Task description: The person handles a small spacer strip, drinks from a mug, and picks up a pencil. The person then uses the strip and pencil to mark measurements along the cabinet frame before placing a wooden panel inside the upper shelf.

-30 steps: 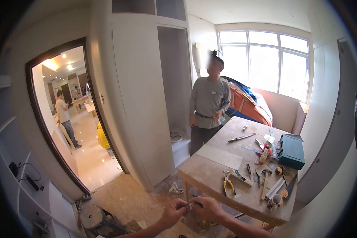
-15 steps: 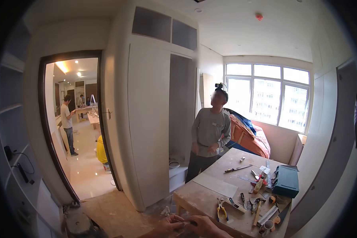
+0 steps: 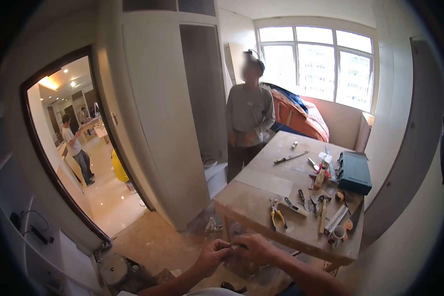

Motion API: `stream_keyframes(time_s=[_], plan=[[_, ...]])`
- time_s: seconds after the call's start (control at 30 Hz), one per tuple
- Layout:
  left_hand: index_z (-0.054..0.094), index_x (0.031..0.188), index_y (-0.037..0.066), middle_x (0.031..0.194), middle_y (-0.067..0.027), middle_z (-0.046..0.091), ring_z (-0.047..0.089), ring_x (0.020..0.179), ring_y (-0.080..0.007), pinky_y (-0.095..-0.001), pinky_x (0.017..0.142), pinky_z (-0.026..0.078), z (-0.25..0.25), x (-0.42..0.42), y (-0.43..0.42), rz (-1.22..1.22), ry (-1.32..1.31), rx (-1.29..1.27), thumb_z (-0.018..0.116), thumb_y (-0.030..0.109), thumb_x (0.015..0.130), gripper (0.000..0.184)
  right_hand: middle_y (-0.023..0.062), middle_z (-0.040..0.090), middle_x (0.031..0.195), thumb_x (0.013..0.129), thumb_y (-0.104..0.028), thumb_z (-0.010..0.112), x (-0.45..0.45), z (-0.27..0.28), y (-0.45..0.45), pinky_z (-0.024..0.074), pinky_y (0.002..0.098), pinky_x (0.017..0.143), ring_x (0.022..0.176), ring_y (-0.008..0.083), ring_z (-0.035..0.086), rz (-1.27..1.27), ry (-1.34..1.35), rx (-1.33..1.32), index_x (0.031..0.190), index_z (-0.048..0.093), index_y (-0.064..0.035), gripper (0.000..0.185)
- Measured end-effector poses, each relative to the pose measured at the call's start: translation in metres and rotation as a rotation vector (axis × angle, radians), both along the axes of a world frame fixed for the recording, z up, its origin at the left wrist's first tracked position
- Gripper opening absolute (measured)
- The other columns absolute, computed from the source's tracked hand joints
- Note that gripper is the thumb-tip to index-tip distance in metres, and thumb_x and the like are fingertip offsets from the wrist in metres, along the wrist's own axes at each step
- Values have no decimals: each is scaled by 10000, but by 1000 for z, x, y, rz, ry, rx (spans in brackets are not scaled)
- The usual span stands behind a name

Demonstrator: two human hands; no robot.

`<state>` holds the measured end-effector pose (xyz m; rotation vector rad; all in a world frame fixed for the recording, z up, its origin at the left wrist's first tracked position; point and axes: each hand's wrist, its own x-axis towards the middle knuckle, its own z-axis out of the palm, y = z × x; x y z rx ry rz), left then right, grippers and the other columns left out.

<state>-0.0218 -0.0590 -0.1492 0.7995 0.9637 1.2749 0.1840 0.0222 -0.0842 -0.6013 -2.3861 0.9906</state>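
Observation:
Low in the view, my left hand [image 3: 215,255] is closed in a pinch, its fingertips meeting those of my right hand [image 3: 254,248]. My right hand is closed too, thumb and fingers pressed together. Whatever lies between the fingertips is too small to make out. Both hands are in the air before the near left corner of the wooden table [image 3: 237,201]. On the tabletop nearest them lie yellow-handled pliers [image 3: 277,215], a hammer [image 3: 323,213] and a white cup [image 3: 337,236].
A person in a grey shirt [image 3: 250,116] stands behind the table. A teal case [image 3: 354,172] sits at its right side. A tall white cabinet [image 3: 160,118] is left of the person. Through the doorway, another person [image 3: 73,143] stands. A round dark object [image 3: 121,274] is on the floor.
The view tilted up, then back down. My hands stay pinched together at the bottom. The person in grey has lowered their head somewhat.

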Motion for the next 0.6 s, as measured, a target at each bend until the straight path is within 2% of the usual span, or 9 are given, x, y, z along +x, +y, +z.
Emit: stream_keyframes(time_s=[0.1,0.17,0.3,0.37,0.5,0.6], plan=[[638,1060,24,932,-67,708,667,807,-110,-272,702,532,-3,10,-6,6,61,32,707,91,958,141,217,716,1047,903,-199,711,5,-3,-5,544,425,869,995,393,689,-18,7,-42,1155,710,-39,299],[630,1073,30,917,-79,701,667,788,-145,-293,719,544,1,13,-6,61,155,103,700,78,961,141,215,718,1060,901,-175,707,3,-3,-3,545,416,880,1002,391,690,-33,14,-22,1152,710,-36,287],[634,1081,33,914,-77,705,665,774,-138,-283,718,539,-6,17,-7,123,157,150,704,65,956,147,242,694,1071,926,-144,658,4,1,-1,507,441,912,1027,405,659,3,-21,-124,1150,680,1,267],[635,1085,19,923,-77,708,666,778,-132,-280,719,538,-9,18,-8,179,311,172,708,74,954,160,245,691,1061,923,-132,656,4,1,-2,512,438,899,1016,405,662,-7,-5,-51,1137,681,-2,251],[623,1077,0,924,-78,709,664,769,-127,-277,715,538,5,16,-11,167,287,99,707,84,954,171,224,705,1040,897,-128,667,0,-4,-2,528,449,881,999,420,667,-22,38,-130,1137,697,-9,270],[611,1085,17,923,-79,708,661,765,-133,-283,710,537,9,19,-12,158,196,50,700,76,956,168,218,699,1047,902,-119,657,0,-15,5,520,452,885,997,419,660,8,31,-55,1147,683,-5,271]])
